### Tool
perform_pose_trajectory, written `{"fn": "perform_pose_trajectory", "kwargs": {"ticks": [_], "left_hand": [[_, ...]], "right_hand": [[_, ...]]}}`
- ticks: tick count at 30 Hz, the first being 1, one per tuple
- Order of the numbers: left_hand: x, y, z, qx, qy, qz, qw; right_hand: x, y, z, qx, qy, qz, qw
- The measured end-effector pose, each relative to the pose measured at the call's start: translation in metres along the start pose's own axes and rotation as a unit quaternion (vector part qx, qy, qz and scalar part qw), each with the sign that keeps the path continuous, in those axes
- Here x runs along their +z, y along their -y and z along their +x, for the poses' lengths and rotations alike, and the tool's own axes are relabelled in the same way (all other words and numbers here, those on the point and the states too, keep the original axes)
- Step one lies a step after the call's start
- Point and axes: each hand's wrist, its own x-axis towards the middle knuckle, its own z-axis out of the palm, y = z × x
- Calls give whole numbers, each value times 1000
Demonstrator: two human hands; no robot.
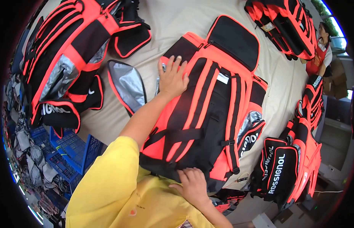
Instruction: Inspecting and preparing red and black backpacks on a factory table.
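the cream-covered table [173, 22] fills most of my view, and on it, right in front of me, lies the big orange and black backpack [207, 110], flat with its strapped back panel facing up and its top end pointing away from me. to my far left sits a second backpack [66, 57] of the same colours, unzipped so its silver lining shows. another pile of the same bags [283, 22] rests at the far right corner of the table, and more of them [291, 163] stand off the table's right edge. below my left side are blue plastic crates [70, 148]. between the open bag and mine lies a loose flap with silver lining [127, 85], just beside my left forearm.

my left hand [171, 76] is spread flat, fingers apart, pressing on the upper left corner of the backpack in front of me. my right hand [192, 184] rests on the near bottom edge of the same bag, fingers curled over the black fabric; i cannot tell whether they actually pinch it. a person in a red top [321, 53] stands beyond the far right end of the table.
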Motion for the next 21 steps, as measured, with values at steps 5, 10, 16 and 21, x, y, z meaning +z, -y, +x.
{"fn": "perform_pose_trajectory", "kwargs": {"ticks": [5,10,16,21], "left_hand": [[-20,12,2,-25,38,-49,998],[-138,-31,-4,-97,289,-272,913],[-224,-43,-127,-108,276,-308,904],[-190,-16,-139,-122,318,-330,881]], "right_hand": [[-34,27,-12,73,0,-31,997],[-95,65,6,-79,-135,367,917],[-143,130,46,-245,-111,635,724],[-161,119,58,-301,-27,713,633]]}}
